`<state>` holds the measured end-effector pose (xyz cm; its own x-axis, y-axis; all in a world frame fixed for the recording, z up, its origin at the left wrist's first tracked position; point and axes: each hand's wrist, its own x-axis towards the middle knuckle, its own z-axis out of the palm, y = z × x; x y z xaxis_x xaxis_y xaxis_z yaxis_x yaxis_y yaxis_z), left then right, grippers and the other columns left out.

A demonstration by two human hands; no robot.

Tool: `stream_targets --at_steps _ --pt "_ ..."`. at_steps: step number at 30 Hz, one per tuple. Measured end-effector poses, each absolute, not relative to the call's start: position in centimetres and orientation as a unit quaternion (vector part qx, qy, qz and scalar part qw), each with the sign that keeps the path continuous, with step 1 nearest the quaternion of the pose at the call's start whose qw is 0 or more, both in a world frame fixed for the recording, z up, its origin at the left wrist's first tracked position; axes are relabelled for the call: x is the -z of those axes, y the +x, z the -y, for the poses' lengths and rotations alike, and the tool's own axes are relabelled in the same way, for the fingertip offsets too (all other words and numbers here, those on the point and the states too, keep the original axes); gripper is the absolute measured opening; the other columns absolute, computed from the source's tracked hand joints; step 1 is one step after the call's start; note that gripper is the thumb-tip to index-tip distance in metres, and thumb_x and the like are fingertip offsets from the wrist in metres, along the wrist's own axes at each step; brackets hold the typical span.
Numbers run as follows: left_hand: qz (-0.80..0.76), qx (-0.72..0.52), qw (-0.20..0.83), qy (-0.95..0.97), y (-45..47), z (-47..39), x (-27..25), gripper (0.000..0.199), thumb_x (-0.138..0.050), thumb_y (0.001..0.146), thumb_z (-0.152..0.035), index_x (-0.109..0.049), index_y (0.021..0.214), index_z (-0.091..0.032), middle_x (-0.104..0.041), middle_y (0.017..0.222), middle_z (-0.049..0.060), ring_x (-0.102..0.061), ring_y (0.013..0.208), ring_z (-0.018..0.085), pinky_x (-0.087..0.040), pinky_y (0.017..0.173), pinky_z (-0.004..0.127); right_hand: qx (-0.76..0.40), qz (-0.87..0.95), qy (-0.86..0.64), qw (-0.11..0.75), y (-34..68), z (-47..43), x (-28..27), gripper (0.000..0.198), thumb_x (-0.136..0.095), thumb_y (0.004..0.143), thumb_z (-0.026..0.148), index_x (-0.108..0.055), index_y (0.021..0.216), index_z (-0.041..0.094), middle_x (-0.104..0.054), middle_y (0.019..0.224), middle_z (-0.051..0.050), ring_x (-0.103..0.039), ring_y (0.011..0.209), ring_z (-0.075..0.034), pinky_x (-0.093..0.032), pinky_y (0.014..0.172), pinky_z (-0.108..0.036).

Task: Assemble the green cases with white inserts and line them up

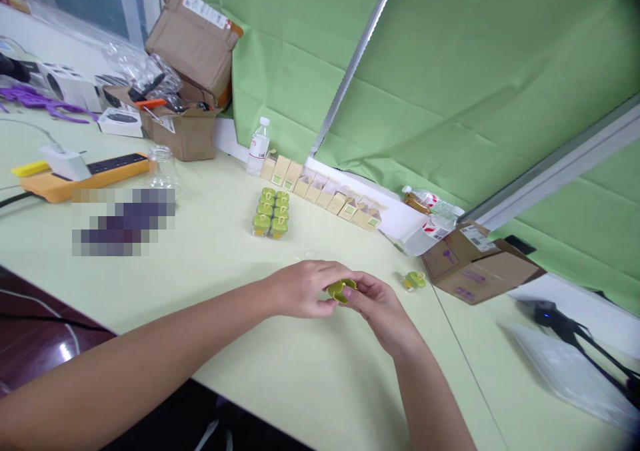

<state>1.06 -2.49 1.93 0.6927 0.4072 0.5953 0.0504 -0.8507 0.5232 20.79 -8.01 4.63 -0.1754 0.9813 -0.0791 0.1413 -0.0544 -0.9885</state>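
Both hands meet over the table in front of me. Between them is a small green lid (pixel 341 291) with a curved rim. The thumb and fingers of my right hand (pixel 377 307) are closed on it. My left hand (pixel 305 288) closes in from the other side, its fingertips at the lid's edge. Just beyond the hands lies a small clear piece (pixel 313 255), too faint to name. Farther off, several small clear containers with green lids (pixel 271 212) stand in two rows. One more green-lidded container (pixel 414 281) sits apart at the right.
A row of small cardboard boxes (pixel 320 194) lines the wall, beside a water bottle (pixel 258 147). More bottles (pixel 430 231) and a carton (pixel 475 264) are at the right. To the left are an orange power strip (pixel 90 176), a clear jar (pixel 163 171) and an opened carton (pixel 183 127).
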Motion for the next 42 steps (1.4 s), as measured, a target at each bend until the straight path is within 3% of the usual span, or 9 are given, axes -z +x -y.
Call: stream_targets --at_steps 7,10,13,17,26,30,34,39,42 --pt "-0.131 -0.366 0.278 0.878 0.6 2.9 -2.6 0.056 -0.061 0.076 -0.010 -0.049 0.131 -0.020 -0.064 0.114 0.006 -0.061 0.094 0.017 -0.049 0.084 0.028 -0.535 0.547 -0.501 0.404 21.2 8.0 -4.5 0.031 -0.080 0.078 0.039 -0.071 0.102 0.022 -0.073 0.100 -0.008 -0.068 0.091 -0.022 -0.056 0.087 -0.040" --pt "-0.156 -0.369 0.291 0.869 0.5 2.4 -2.6 0.044 -0.058 0.079 -0.010 -0.056 0.122 -0.018 -0.064 0.111 0.007 -0.061 0.088 0.016 -0.049 0.082 0.028 -0.540 0.529 -0.511 0.409 21.6 7.9 -4.4 0.032 -0.082 0.075 0.040 -0.071 0.099 0.023 -0.072 0.098 -0.006 -0.068 0.090 -0.022 -0.057 0.087 -0.041" --pt "-0.178 -0.357 0.270 0.876 0.6 1.7 -2.1 0.024 -0.052 0.086 -0.010 -0.066 0.103 -0.019 -0.067 0.093 0.004 -0.061 0.084 0.016 -0.048 0.077 0.027 -0.553 0.515 -0.516 0.403 21.6 8.0 -4.4 0.033 -0.085 0.071 0.040 -0.070 0.095 0.022 -0.070 0.095 -0.005 -0.067 0.089 -0.022 -0.057 0.087 -0.041" --pt "-0.193 -0.349 0.244 0.884 0.7 1.3 -1.6 0.016 -0.051 0.089 -0.013 -0.067 0.090 -0.019 -0.068 0.087 0.002 -0.062 0.083 0.015 -0.046 0.075 0.026 -0.571 0.488 -0.512 0.418 21.4 8.1 -4.5 0.031 -0.086 0.069 0.037 -0.069 0.092 0.023 -0.069 0.091 -0.003 -0.066 0.086 -0.019 -0.056 0.084 -0.038" --pt "-0.206 -0.307 0.125 0.921 0.7 1.3 -1.4 0.008 -0.059 0.078 -0.017 -0.058 0.071 -0.019 -0.061 0.073 0.000 -0.056 0.073 0.016 -0.040 0.066 0.028 -0.577 0.487 -0.506 0.417 19.9 8.2 -4.3 0.019 -0.082 0.070 0.028 -0.070 0.082 0.019 -0.066 0.078 -0.002 -0.057 0.069 -0.014 -0.050 0.066 -0.028" --pt "-0.217 -0.310 0.193 0.905 0.1 1.4 -2.4 0.006 -0.058 0.084 -0.018 -0.062 0.087 -0.020 -0.067 0.086 0.000 -0.060 0.083 0.016 -0.043 0.071 0.026 -0.568 0.476 -0.500 0.448 20.2 8.2 -4.6 0.019 -0.082 0.071 0.028 -0.069 0.082 0.020 -0.064 0.078 -0.001 -0.056 0.069 -0.014 -0.050 0.067 -0.028" --pt "-0.294 -0.325 0.224 0.871 -2.5 0.3 -5.2 0.023 -0.056 0.092 -0.037 -0.061 0.107 -0.021 -0.067 0.106 0.003 -0.061 0.091 0.017 -0.047 0.077 0.027 -0.543 0.453 -0.513 0.487 21.1 7.7 -4.5 0.025 -0.084 0.067 0.030 -0.067 0.082 0.020 -0.066 0.083 -0.003 -0.059 0.073 -0.016 -0.052 0.069 -0.030" --pt "-0.525 -0.263 0.072 0.806 -13.3 -4.1 -7.4 0.044 -0.055 0.089 -0.050 -0.059 0.120 -0.020 -0.064 0.122 0.007 -0.061 0.104 0.024 -0.046 0.091 0.034 -0.549 0.438 -0.524 0.482 21.2 7.7 -4.6 0.026 -0.085 0.068 0.030 -0.065 0.081 0.020 -0.067 0.085 -0.004 -0.061 0.078 -0.017 -0.053 0.074 -0.031" --pt "-0.662 -0.183 0.012 0.727 -22.7 -6.6 -6.7 0.071 -0.059 0.082 -0.060 -0.050 0.133 -0.011 -0.058 0.131 0.016 -0.057 0.113 0.033 -0.043 0.097 0.044 -0.562 0.443 -0.510 0.477 21.1 8.1 -4.9 0.021 -0.082 0.073 0.029 -0.066 0.083 0.021 -0.068 0.088 -0.003 -0.061 0.080 -0.016 -0.052 0.078 -0.031"
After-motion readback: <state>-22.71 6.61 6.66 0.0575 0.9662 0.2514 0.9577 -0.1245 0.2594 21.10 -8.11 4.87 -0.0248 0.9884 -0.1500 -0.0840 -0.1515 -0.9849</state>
